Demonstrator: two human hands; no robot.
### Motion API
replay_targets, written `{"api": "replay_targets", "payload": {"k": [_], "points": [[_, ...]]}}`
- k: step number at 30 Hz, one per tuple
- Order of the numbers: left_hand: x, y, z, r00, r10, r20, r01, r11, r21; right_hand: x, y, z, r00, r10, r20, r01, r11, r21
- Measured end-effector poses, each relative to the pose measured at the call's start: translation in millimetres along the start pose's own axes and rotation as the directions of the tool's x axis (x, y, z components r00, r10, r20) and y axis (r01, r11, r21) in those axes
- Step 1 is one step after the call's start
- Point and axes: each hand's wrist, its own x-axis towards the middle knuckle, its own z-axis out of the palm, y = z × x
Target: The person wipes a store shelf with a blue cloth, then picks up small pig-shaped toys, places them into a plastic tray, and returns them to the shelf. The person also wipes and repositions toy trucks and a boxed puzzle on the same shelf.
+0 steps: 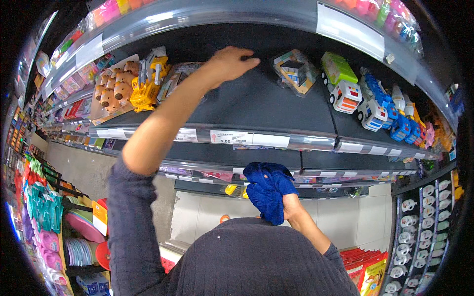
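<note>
My left hand [234, 63] reaches over the dark shelf [255, 103], slightly blurred, with thumb and fingers apart and nothing in them. Below its forearm, a packaged toy [176, 81] is partly covered. Left of that stand a yellow toy excavator [146, 88] and a tray of orange-brown animal toys [115, 87]. A blister-packed toy [295, 72] lies to the right of my left hand, apart from it. Near my body, my right hand [291, 206] grips a bunched dark-blue cloth [266, 188], which hangs in front of the lower shelves.
Toy trucks, one with a green bed [340, 79] and one blue and white [374, 107], stand on the right. A clear-fronted price rail [311, 140] edges the shelf. An upper shelf edge [237, 14] overhangs it. White bottles [407, 222] fill a rack at right; plates [77, 251] stand at left.
</note>
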Motion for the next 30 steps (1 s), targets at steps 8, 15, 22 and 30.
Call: {"api": "replay_targets", "payload": {"k": [8, 15, 22, 30], "points": [[79.8, 16.5, 112.1, 0.897, -0.320, 0.305, 0.427, 0.449, -0.785, -33.3, -3.6, -15.9, 0.973, -0.165, -0.162, 0.177, 0.983, 0.059], [90.4, 26.8, 124.6, 0.884, -0.463, 0.066, 0.325, 0.507, -0.799, -55.6, -8.4, -39.2, 0.948, -0.213, -0.236, 0.262, 0.943, 0.203], [6.8, 31.7, 59.3, 0.932, -0.169, -0.319, -0.285, 0.200, -0.938, -58.6, -18.0, -38.2, 0.905, -0.371, -0.207, 0.395, 0.914, 0.092], [-172.0, 23.2, 34.3, 0.873, -0.382, -0.304, -0.278, 0.122, -0.953, -65.9, -55.4, -0.3, 0.624, -0.780, 0.040, 0.479, 0.341, -0.809]]}}
